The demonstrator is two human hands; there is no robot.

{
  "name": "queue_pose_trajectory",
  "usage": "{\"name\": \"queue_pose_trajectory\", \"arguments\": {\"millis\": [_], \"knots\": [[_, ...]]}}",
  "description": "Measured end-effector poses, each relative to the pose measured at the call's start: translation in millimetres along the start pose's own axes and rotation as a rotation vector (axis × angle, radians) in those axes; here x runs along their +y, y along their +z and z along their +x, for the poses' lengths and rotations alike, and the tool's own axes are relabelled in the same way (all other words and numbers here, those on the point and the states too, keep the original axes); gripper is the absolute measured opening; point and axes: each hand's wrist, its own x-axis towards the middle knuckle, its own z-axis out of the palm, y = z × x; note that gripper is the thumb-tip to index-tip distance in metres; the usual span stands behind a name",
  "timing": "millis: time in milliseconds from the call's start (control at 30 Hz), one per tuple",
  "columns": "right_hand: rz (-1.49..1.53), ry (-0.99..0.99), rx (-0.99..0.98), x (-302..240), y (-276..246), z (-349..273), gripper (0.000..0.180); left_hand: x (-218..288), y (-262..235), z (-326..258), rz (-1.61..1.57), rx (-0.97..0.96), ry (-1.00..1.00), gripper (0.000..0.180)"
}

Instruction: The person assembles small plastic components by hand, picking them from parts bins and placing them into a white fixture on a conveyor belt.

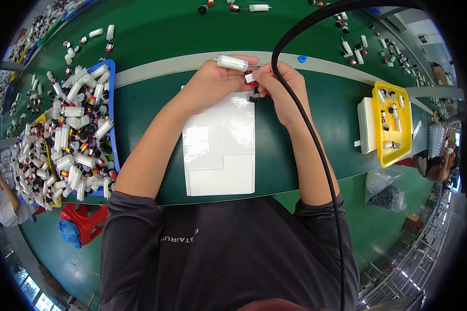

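My left hand (pixel 208 83) is closed around a white plastic cylinder (pixel 232 62) with a clear end, which lies across its fingers. Between the two hands is a small red-and-black part (pixel 250 83) with a white tag-like piece on it. Fingertips of my right hand (pixel 285 85) pinch this part from the right side. A black round cap (pixel 254 97) hangs just below it; how it joins on is hidden by the fingers. Under the hands lies a glossy white label sheet (pixel 220 181), with an L-shaped outline of bare backing toward its near edge.
A blue bin (pixel 115 150), heaped with similar white cylinder parts, stands left. To the right, a yellow tray (pixel 407 124) holds a few, beside a white stack (pixel 367 124). A black cable (pixel 316 140) arches over my right arm. Beyond a grey rail (pixel 166 68), a green belt carries loose parts.
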Motion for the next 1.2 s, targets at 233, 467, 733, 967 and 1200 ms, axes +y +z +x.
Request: {"name": "queue_pose_trajectory", "arguments": {"millis": [233, 467, 733, 967, 1200], "knots": [[-0.123, -0.087, 0.065, -0.1, 8.6, -4.3, 0.013, 7.0, 8.4, -2.5, 0.005, 0.069, 0.040, 0.039], [0.088, -0.046, -0.046, 0.8, -5.7, 0.7, 0.024, 10.2, 8.0, -10.3, -0.141, -0.022, -0.048, 0.047], [-0.092, -0.473, 0.163, -5.2, 8.1, -9.5, 0.021, 25.9, -1.3, -0.1, 0.043, 0.036, 0.181, 0.045], [-1.127, -0.449, -0.517, -9.5, 37.3, -126.8, 0.020, 96.4, -125.8, -10.1, 1.469, 0.762, 0.348, 0.028], [-1.207, -0.465, -0.525, 9.4, 34.8, -135.9, 0.023, 104.2, -169.0, 9.9, 1.621, 0.658, -0.169, 0.045]]}}
